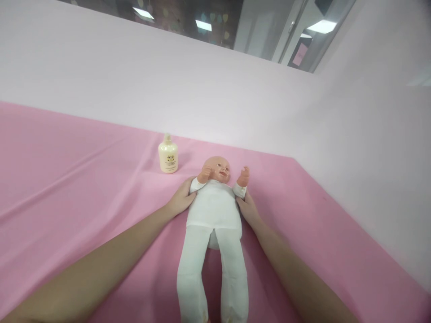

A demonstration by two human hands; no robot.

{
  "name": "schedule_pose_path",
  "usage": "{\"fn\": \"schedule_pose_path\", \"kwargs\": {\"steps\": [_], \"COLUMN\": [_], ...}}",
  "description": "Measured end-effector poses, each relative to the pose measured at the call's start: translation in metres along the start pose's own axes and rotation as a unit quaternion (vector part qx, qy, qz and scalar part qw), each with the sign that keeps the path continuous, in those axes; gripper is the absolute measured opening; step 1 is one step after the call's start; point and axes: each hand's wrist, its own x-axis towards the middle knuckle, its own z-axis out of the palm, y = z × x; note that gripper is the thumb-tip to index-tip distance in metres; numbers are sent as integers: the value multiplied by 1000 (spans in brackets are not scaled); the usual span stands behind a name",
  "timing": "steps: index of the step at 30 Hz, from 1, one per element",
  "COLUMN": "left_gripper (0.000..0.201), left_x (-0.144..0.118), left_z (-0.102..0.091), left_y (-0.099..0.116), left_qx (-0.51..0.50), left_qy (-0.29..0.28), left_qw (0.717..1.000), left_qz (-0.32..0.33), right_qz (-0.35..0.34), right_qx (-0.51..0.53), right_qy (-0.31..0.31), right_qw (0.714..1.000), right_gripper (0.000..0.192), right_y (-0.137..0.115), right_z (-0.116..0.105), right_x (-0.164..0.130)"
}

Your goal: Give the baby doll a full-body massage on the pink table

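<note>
A baby doll (214, 206) in a white top and white trousers lies on its back, head away from me and both forearms raised. My left hand (182, 197) grips the doll at its upper arm on the left side, the fingertips hidden under the arm and body. On the other side, my right hand (248, 208) holds the doll by the other upper arm, its fingers partly tucked beneath. The doll's feet run past the bottom of the view.
A cream pump bottle (168, 158) with a printed label stands left of the doll's head. Pink cloth (84, 188) with some creases covers the surface. A white wall (151, 76) rises behind and to the right, with a window (215, 22) above.
</note>
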Motion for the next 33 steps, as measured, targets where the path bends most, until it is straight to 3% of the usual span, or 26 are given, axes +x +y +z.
{"fn": "schedule_pose_path", "kwargs": {"steps": [14,33], "left_gripper": [61,60], "left_x": [1,1], "left_z": [1,1], "left_y": [-7,-7], "left_qx": [10,13], "left_qy": [2,0], "left_qw": [1000,1000], "left_qz": [2,6], "right_qz": [12,7], "right_qx": [-14,-14], "right_qy": [6,4], "right_qw": [1000,1000], "right_gripper": [52,48], "right_y": [0,5], "right_z": [-2,-2], "right_x": [1,3]}}
